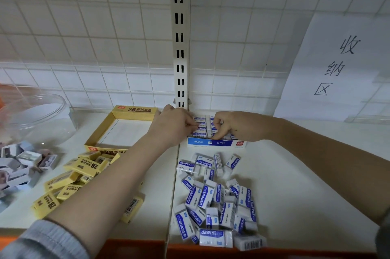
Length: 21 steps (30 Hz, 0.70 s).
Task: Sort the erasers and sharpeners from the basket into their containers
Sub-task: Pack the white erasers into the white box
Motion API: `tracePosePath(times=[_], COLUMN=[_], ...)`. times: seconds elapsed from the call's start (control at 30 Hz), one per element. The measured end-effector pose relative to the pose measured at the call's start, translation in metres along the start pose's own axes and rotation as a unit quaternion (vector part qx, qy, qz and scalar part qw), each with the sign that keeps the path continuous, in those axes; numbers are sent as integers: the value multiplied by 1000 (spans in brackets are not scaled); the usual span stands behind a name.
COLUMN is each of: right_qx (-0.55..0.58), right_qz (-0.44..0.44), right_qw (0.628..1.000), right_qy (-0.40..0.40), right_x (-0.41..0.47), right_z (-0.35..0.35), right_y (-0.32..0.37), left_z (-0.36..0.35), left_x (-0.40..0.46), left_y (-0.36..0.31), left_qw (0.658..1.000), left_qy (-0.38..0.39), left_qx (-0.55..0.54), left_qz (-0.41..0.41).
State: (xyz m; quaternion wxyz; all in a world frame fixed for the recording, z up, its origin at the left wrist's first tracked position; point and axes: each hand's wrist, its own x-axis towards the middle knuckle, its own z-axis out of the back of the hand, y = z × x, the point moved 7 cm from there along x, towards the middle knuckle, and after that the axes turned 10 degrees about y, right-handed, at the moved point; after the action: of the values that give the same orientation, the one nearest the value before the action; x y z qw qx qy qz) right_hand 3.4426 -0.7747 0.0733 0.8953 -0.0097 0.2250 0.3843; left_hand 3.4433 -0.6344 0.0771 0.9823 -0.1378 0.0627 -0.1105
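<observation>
A blue-and-white eraser box (217, 143) stands at the back of the shelf, partly filled with rows of white-and-blue erasers (199, 128). Both hands reach into it. My left hand (173, 124) pinches an eraser at the box's left side. My right hand (228, 124) has its fingers curled down onto the erasers at the right side; whether it grips one is hidden. A loose pile of white-and-blue erasers (217, 199) lies in front of the box. Yellow 2B erasers (84, 176) lie scattered at the left, in front of an empty yellow box (99, 132).
A clear plastic jar (40, 115) stands at the far left, with small white sharpener boxes (21, 166) heaped below it. A slotted shelf upright (180, 47) rises behind the boxes. A paper sign (333, 68) hangs at the right. The shelf's orange front edge (135, 248) runs along the bottom.
</observation>
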Motion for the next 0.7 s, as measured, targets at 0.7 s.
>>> tracePosePath(times=[0.7], right_qx=[182], right_qz=[-33], right_qw=[975], right_qy=[-120], right_x=[-25], right_z=[4], right_y=[-22], left_z=[9], left_x=[-33], left_y=[-11], left_qw=[997], left_qy=[-60], left_qx=[-44], left_qz=[-31])
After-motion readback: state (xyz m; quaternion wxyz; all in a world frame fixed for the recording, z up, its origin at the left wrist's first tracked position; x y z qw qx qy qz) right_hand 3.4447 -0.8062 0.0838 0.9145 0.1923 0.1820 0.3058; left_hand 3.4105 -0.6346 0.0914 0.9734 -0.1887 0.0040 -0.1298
